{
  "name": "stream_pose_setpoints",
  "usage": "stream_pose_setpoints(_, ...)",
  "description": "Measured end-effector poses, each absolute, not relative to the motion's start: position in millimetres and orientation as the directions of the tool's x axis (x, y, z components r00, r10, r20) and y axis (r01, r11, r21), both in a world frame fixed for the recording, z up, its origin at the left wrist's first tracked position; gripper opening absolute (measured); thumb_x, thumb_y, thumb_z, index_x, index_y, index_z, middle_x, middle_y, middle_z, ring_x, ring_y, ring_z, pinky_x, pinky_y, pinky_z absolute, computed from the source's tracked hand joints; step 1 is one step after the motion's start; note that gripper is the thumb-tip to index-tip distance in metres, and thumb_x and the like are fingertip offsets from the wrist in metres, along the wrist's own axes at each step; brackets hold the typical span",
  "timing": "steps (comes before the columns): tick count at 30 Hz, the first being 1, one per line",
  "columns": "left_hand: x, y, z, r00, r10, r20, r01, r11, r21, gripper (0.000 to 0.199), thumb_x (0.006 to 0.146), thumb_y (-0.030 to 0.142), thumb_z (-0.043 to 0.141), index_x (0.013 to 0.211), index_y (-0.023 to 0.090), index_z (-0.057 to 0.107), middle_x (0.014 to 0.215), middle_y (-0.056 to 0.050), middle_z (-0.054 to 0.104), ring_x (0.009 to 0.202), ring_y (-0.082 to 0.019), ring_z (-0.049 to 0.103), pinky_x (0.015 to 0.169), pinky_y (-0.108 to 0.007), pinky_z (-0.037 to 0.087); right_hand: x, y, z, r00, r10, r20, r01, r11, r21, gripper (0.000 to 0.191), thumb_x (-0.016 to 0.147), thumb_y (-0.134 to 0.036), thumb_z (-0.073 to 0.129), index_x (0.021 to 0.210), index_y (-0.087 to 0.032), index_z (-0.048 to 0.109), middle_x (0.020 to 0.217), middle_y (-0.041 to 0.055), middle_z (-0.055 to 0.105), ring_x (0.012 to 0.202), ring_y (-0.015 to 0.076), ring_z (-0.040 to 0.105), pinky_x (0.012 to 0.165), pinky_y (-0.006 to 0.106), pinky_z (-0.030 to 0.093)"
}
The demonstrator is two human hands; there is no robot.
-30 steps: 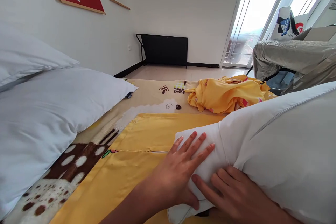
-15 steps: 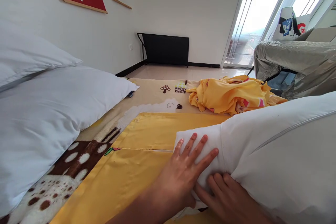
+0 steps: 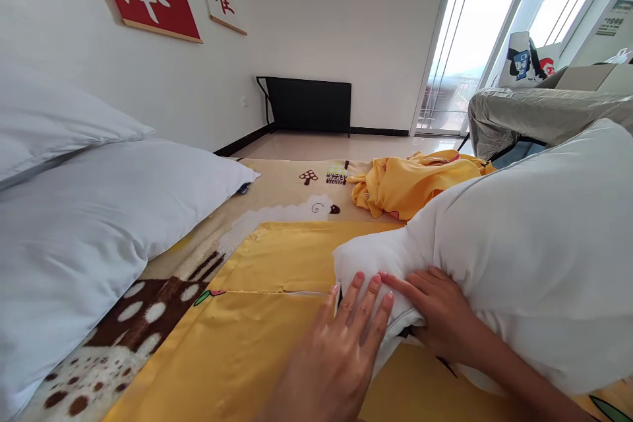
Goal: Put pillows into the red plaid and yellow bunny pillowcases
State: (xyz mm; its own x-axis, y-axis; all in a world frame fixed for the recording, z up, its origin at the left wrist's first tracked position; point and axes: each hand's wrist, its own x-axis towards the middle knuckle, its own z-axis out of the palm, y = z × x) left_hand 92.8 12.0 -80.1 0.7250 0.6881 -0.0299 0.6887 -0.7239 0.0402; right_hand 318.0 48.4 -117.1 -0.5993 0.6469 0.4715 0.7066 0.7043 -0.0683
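Note:
A white pillow (image 3: 524, 231) lies at the right, its narrow folded end over the opening of a flat yellow pillowcase (image 3: 212, 349). My left hand (image 3: 341, 336) rests with fingers apart at the pillowcase opening, its fingertips touching the pillow's end. Pressed against the underside and front of that end, my right hand (image 3: 435, 310) grips the white pillow, thumb side hidden beneath the fabric.
Two white pillows (image 3: 99, 211) are stacked at the left. A crumpled yellow cloth (image 3: 410, 181) lies on the patterned blanket (image 3: 277, 178). Beyond stand a black folded panel (image 3: 309, 105) by the wall and a silver-covered piece (image 3: 534, 109) at the right.
My right hand has moved up and closer to the pillow's end, and the pillow's bulk has risen. My left hand has shifted slightly down. The view has tilted up a little.

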Motion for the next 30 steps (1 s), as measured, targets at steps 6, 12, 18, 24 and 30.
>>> stream_pose_setpoints(6,110,14,-103,0.649,0.721,0.243,0.760,-0.628,-0.167,0.074,0.081,0.005,0.043,0.150,0.017,0.020,0.154,-0.016,0.020,0.140,-0.037,0.020,0.104,-0.056,0.039,323,63,-117,-0.572,0.709,0.413,0.700,0.684,-0.205,0.085,0.064,-0.006,0.054,0.144,-0.026,0.032,0.099,0.0031,0.064,0.087,0.0189,0.058,0.080,0.032,0.038)
stream_pose_setpoints(12,102,47,-93,0.704,0.628,0.332,0.699,-0.696,-0.165,0.061,0.083,0.008,0.033,0.143,0.000,0.030,0.148,-0.021,0.035,0.137,-0.036,0.032,0.100,-0.052,0.042,315,70,-110,-0.570,0.728,0.380,0.721,0.666,-0.193,0.089,0.056,-0.007,0.049,0.143,-0.021,0.034,0.118,0.0075,0.062,0.099,0.0219,0.057,0.083,0.034,0.039)
stream_pose_setpoints(18,88,71,-100,0.673,0.585,0.452,0.692,-0.715,-0.104,0.048,0.087,0.008,0.035,0.134,0.005,0.046,0.141,-0.017,0.048,0.132,-0.029,0.041,0.102,-0.043,0.039,307,84,-88,-0.578,0.766,0.282,0.735,0.639,-0.228,0.089,0.054,-0.007,0.049,0.141,-0.022,0.040,0.109,0.0047,0.064,0.092,0.0212,0.056,0.082,0.033,0.039)
stream_pose_setpoints(24,83,85,-107,0.650,0.578,0.494,0.687,-0.725,-0.055,0.040,0.090,0.009,0.038,0.126,0.009,0.056,0.132,-0.014,0.057,0.126,-0.026,0.050,0.097,-0.041,0.042,300,97,-75,-0.631,0.750,0.198,0.754,0.653,-0.069,0.089,0.053,-0.009,0.053,0.140,-0.021,0.042,0.101,0.0054,0.060,0.094,0.0223,0.053,0.084,0.034,0.037)
stream_pose_setpoints(30,78,91,-108,0.635,0.593,0.494,0.668,-0.743,0.033,0.038,0.089,0.008,0.041,0.123,0.010,0.058,0.127,-0.014,0.060,0.122,-0.025,0.053,0.098,-0.042,0.043,290,90,-56,-0.696,0.699,0.164,0.718,0.677,0.158,0.082,0.060,-0.013,0.059,0.140,-0.018,0.043,0.101,0.0080,0.055,0.097,0.0235,0.050,0.092,0.040,0.036)
